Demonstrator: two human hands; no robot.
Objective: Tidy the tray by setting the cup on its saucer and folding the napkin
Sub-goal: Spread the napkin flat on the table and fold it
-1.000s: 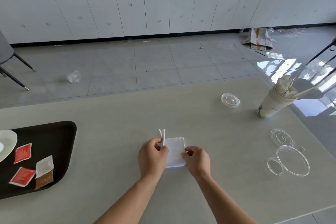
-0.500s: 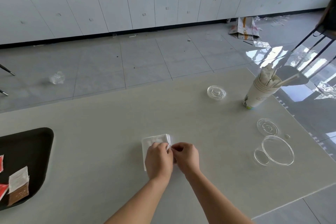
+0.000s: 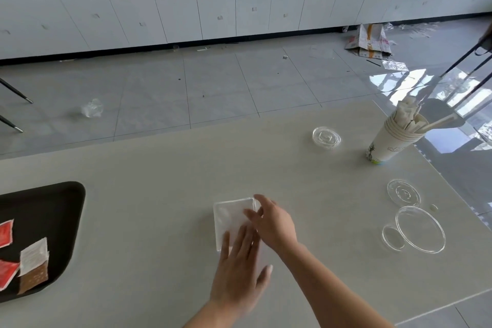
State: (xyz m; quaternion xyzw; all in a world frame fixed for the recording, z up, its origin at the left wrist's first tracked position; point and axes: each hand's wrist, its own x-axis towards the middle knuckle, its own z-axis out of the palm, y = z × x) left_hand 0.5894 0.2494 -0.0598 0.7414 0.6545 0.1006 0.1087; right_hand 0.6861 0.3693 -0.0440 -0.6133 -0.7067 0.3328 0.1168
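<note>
Since the earlier frame both hands had flattened: left hand [image 3: 241, 271] spread, right hand [image 3: 271, 222] loosely open on the folded white paper napkin [image 3: 231, 217] at lower centre, off the black plastic tray [image 3: 53, 208]; cup unseen.

Both hands, left hand [image 3: 239, 271] and right hand [image 3: 274, 224], flat on the folded napkin [image 3: 230, 217].

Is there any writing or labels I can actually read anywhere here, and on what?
None can be read.
Paper cup stack: printed pattern near the base, too blurred.
Red sachets and white-brown sachet on the black tray: no print legible.
Flattened box on the floor: orange marks, too small.
</note>
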